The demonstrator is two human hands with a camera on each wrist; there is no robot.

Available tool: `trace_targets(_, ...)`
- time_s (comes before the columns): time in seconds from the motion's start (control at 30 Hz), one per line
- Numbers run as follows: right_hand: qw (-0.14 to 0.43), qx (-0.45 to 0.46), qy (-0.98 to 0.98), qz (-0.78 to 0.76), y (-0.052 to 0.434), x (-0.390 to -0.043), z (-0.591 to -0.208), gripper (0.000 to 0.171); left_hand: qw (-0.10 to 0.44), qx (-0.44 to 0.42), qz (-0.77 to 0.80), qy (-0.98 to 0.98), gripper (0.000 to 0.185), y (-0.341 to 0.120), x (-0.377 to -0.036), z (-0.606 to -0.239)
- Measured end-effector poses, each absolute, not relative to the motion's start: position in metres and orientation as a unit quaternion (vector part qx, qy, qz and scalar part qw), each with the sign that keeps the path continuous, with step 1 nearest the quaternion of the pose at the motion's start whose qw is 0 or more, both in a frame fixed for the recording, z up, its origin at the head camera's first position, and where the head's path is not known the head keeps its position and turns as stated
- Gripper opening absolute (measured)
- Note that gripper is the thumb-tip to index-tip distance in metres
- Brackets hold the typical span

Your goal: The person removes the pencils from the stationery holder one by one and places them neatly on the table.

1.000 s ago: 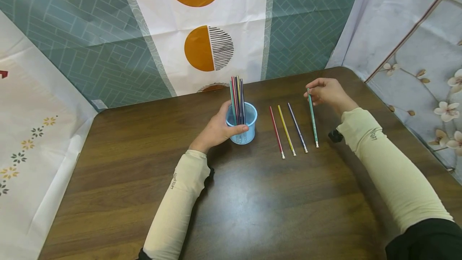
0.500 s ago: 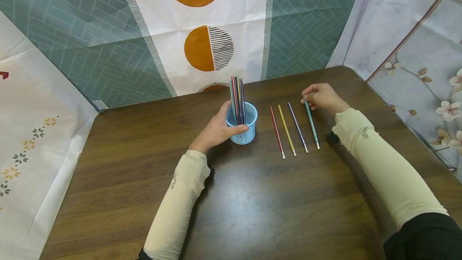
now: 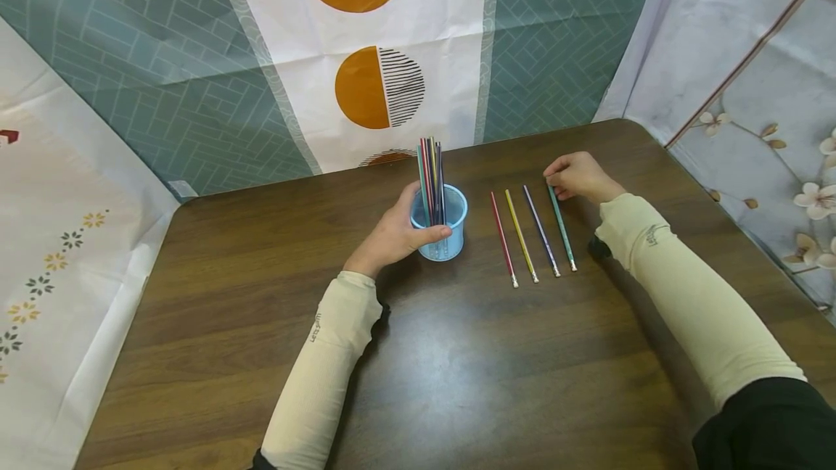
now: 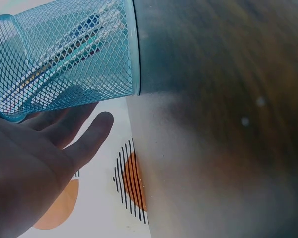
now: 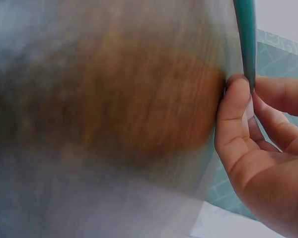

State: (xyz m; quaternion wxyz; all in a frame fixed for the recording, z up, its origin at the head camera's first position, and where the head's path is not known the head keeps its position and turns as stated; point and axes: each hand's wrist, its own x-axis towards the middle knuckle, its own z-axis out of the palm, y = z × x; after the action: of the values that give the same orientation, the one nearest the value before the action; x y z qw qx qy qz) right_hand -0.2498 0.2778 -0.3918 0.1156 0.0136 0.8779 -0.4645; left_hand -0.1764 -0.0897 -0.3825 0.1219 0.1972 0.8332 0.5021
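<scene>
My left hand [image 3: 395, 234] grips a light blue mesh pencil cup [image 3: 451, 245], its thumb across the front. Several pencils [image 3: 429, 172] stand upright in the cup; through the mesh [image 4: 64, 59] their lower ends show in the left wrist view. To the right, my right hand [image 3: 581, 176] pinches the far end of a green pencil [image 3: 562, 227] between thumb and fingers. In the right wrist view the fingertips [image 5: 238, 89] meet at the tip of that green pencil [image 5: 246, 39]. Left of it lie a blue pencil [image 3: 541, 231], a yellow pencil [image 3: 521, 234] and a red pencil [image 3: 503, 238].
The brown wooden table [image 3: 228, 325] carries all of these things. A patterned cloth [image 3: 451, 93] hangs behind its far edge. White cloths with flowers hang on the left [image 3: 59, 260] and right [image 3: 771, 93].
My right hand has come lower and a little to the left with the green pencil, bringing it nearer the blue one. My left hand and the cup have stayed put.
</scene>
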Motion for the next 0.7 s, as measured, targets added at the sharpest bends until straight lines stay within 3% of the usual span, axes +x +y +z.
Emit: trace_targets(0.7, 0.103, -0.006, 0.929, -0.357, 0.2675, -0.2548, -0.3949, 0.018, 0.125, 0.193, 0.498, 0.836, 0.098, -0.0898, -0.1763, -0.3821)
